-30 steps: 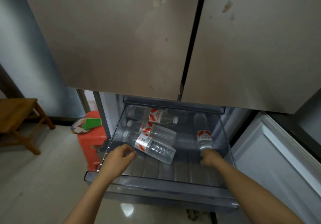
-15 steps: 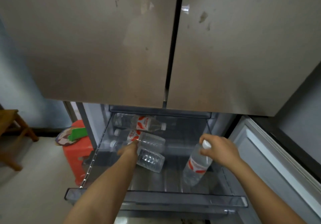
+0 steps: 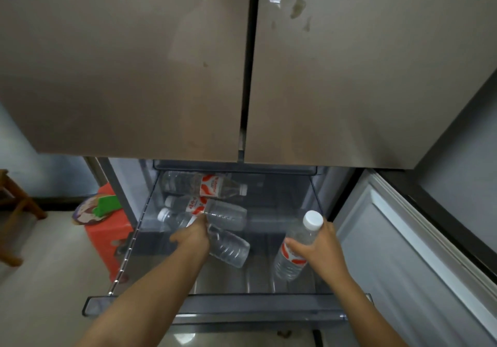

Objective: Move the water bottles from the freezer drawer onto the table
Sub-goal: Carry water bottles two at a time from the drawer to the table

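Note:
The clear freezer drawer (image 3: 188, 305) is pulled out below the two fridge doors. My right hand (image 3: 320, 249) grips a clear water bottle (image 3: 291, 260) with a red-white label and white cap, held upright and tilted above the drawer's right side. My left hand (image 3: 192, 240) is closed over the front lying bottle (image 3: 228, 248) at its label. Two more bottles lie behind it on the left: a middle bottle (image 3: 223, 212) and a back bottle (image 3: 207, 185).
The fridge doors (image 3: 242, 64) hang close overhead. An open white freezer door panel (image 3: 403, 266) stands to the right. An orange plastic stool (image 3: 107, 233) with a green item sits left of the drawer. A wooden stool (image 3: 16, 201) is at far left. Pale floor lies lower left.
My right hand picked up the right bottle and raised it upright. My left hand reached forward from the drawer's front and closed onto the front lying bottle.

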A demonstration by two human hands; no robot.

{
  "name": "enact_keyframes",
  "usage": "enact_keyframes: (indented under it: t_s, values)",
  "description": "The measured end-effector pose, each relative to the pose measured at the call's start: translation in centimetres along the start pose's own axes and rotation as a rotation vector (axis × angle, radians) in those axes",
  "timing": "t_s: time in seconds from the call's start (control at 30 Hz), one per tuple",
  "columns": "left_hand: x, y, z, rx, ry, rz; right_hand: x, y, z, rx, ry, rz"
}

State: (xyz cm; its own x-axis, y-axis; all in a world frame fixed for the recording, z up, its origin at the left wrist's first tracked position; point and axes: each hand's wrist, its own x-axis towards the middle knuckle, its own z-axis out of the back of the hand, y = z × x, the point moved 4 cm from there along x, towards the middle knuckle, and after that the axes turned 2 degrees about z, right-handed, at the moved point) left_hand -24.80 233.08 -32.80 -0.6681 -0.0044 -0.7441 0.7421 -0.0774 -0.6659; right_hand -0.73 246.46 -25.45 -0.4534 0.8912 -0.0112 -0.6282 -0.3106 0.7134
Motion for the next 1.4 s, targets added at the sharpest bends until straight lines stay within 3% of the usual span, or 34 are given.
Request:
enact_keyframes:
  t_s: [0.2,0.3,0.4,0.83,1.1,1.23,1.4]
  values:
    - [-3.9,-0.9,0.6,0.119,0.11,-0.454,0.2,-1.3,-1.2,0.188,0.021,0.04]
    - [-6.8,-0.7,1.7,0.238,0.216,-0.742,0.5,-1.4,-1.2,0.194,-0.006,0.063]
    - [-9.2,-0.2,2.7,0.273,0.238,-0.913,0.6,-1.3,-1.3,0.175,-0.042,0.104]
    - [-10.4,0.2,2.4,0.34,0.267,-1.052,-0.1,-1.0,-1.8,0.252,0.123,0.147]
    - [-10.9,-0.5,4.1,0.169,0.291,-1.1,0.2,1.7,-1.4,0.214,0.186,0.216]
    - [-11.2,-2.1,6.9,-0.037,0.305,-1.027,-0.8,6.0,-0.8,0.158,0.17,0.4]
    - [-13.3,-6.5,13.7,-0.218,0.122,-1.119,-2.9,15.9,0.5,0.184,0.225,0.723]
